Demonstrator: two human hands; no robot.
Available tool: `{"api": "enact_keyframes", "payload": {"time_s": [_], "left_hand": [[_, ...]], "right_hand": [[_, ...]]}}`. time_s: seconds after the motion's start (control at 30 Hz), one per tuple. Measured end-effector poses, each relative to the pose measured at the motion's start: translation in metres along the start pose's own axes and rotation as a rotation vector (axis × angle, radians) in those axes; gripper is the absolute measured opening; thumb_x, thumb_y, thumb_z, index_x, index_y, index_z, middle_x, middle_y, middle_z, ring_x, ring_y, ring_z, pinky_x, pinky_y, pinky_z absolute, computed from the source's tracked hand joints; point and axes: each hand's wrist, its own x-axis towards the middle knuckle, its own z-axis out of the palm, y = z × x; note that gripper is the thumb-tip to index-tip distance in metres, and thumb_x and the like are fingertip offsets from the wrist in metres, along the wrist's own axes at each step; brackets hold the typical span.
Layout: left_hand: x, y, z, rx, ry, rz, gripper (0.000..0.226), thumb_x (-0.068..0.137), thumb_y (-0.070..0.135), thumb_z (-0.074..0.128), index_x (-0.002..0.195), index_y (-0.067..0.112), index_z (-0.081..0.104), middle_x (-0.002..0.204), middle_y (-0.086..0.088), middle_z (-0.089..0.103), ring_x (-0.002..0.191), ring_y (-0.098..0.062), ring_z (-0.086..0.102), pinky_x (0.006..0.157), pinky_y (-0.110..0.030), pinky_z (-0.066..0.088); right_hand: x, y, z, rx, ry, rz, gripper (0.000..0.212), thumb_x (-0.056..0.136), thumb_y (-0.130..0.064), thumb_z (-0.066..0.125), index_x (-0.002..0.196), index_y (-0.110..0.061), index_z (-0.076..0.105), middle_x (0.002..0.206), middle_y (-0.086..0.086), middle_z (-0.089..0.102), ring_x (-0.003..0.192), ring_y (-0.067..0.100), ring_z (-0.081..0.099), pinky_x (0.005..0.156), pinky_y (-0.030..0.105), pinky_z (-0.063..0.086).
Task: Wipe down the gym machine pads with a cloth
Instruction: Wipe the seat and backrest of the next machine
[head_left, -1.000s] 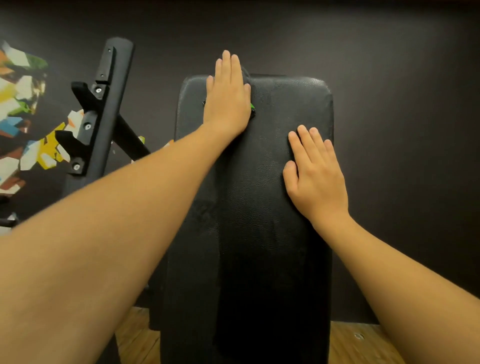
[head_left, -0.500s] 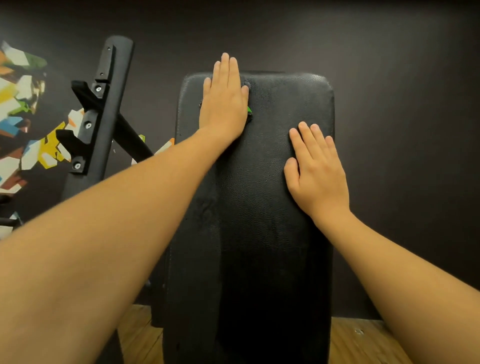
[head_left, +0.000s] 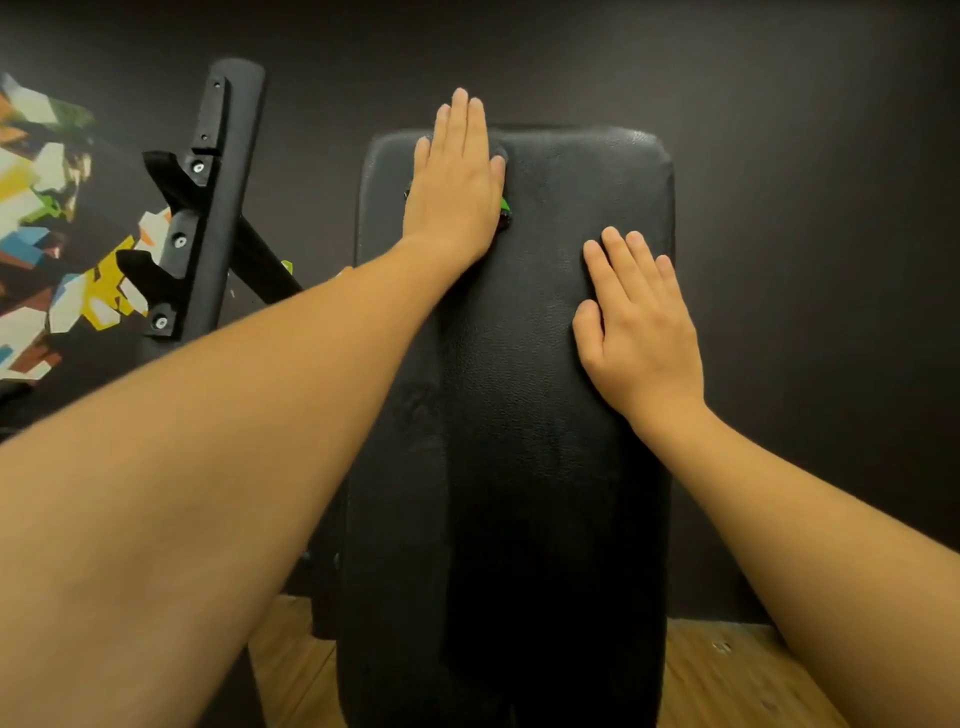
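A long black padded bench back (head_left: 524, 415) runs up the middle of the view. My left hand (head_left: 454, 182) lies flat near its top edge, fingers straight, pressing a dark cloth (head_left: 503, 208) against the pad. Only a dark edge with a bit of green shows by the heel of that hand; the remainder of the cloth is hidden under the palm. My right hand (head_left: 636, 322) rests flat on the pad's right side, lower down, with straight fingers and nothing under it.
A black metal rack upright (head_left: 213, 208) with hooks and bolts leans at the left. Behind it is a wall with a colourful geometric mural (head_left: 41, 249). A dark wall fills the background. Wooden floor (head_left: 717, 675) shows at the bottom.
My left hand with the cloth has slid slightly left and down along the top of the pad. The right hand has stayed in place.
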Motion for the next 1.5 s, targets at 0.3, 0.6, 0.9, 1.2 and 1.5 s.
{"api": "enact_keyframes", "payload": {"time_s": [0.3, 0.6, 0.9, 1.2, 1.5], "left_hand": [[-0.037, -0.001, 0.009, 0.039, -0.007, 0.026, 0.059, 0.11, 0.025, 0.026, 0.161, 0.002, 0.006, 0.17, -0.014, 0.002, 0.157, -0.028, 0.005, 0.125, -0.045, 0.014], [-0.009, -0.007, 0.001, 0.018, -0.031, 0.05, 0.059, 0.111, 0.026, 0.025, 0.161, 0.002, 0.004, 0.17, -0.014, -0.001, 0.157, -0.03, 0.003, 0.126, -0.046, 0.014], [-0.115, 0.003, 0.025, 0.013, 0.024, -0.054, 0.061, 0.107, 0.025, 0.025, 0.161, 0.003, 0.008, 0.17, -0.015, 0.007, 0.156, -0.029, 0.011, 0.124, -0.046, 0.019], [-0.071, 0.0, 0.019, 0.067, 0.016, -0.036, 0.059, 0.109, 0.027, 0.025, 0.161, 0.004, 0.007, 0.17, -0.013, 0.003, 0.157, -0.029, 0.006, 0.125, -0.046, 0.013], [-0.119, 0.012, 0.027, 0.061, 0.004, -0.089, 0.061, 0.108, 0.027, 0.022, 0.161, 0.003, 0.004, 0.17, -0.016, 0.002, 0.157, -0.03, 0.006, 0.125, -0.045, 0.016]], "right_hand": [[0.0, 0.001, 0.002, -0.015, 0.016, -0.001, 0.056, 0.102, -0.026, 0.038, 0.154, -0.007, 0.043, 0.161, 0.014, 0.039, 0.153, 0.031, 0.029, 0.126, 0.047, 0.018], [0.0, 0.001, 0.003, 0.005, 0.016, -0.003, 0.056, 0.102, -0.026, 0.038, 0.154, -0.007, 0.043, 0.161, 0.014, 0.038, 0.153, 0.031, 0.029, 0.126, 0.046, 0.018], [0.0, 0.0, 0.001, 0.0, 0.0, 0.002, 0.056, 0.102, -0.026, 0.037, 0.155, -0.007, 0.041, 0.162, 0.014, 0.037, 0.153, 0.031, 0.027, 0.127, 0.046, 0.017], [0.0, 0.0, 0.0, -0.01, -0.019, 0.005, 0.056, 0.102, -0.026, 0.035, 0.155, -0.008, 0.041, 0.163, 0.013, 0.036, 0.154, 0.029, 0.026, 0.127, 0.046, 0.016], [-0.001, 0.0, -0.001, -0.009, -0.012, -0.001, 0.056, 0.102, -0.026, 0.035, 0.155, -0.006, 0.041, 0.162, 0.014, 0.038, 0.153, 0.031, 0.027, 0.126, 0.047, 0.018]]}}
